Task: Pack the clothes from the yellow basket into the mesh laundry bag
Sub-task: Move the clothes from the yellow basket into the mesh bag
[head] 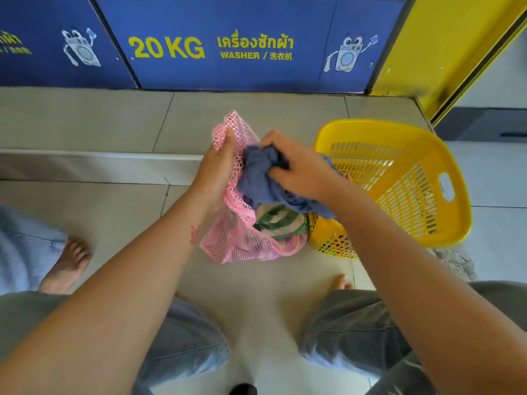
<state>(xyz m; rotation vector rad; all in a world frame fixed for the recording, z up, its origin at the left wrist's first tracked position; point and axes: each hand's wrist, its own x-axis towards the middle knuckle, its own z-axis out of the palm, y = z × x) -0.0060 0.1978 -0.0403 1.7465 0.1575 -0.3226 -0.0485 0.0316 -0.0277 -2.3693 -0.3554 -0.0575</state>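
A pink mesh laundry bag (242,240) stands on the tiled floor in the middle of the view. My left hand (218,166) grips its upper rim and holds the mouth up. My right hand (299,169) is closed on a crumpled blue garment (258,181) held over the bag's mouth. Inside the bag lies a green and white striped cloth (281,220). The yellow basket (399,178) lies tipped just right of the bag, its inside largely bare; my right forearm hides its near corner.
A blue panel (228,47) marked 20 KG WASHER runs across the back, above a raised tiled step (85,163). A yellow wall (442,47) rises at the right. My knees and bare feet are below; another person's bare foot (67,263) is at the left.
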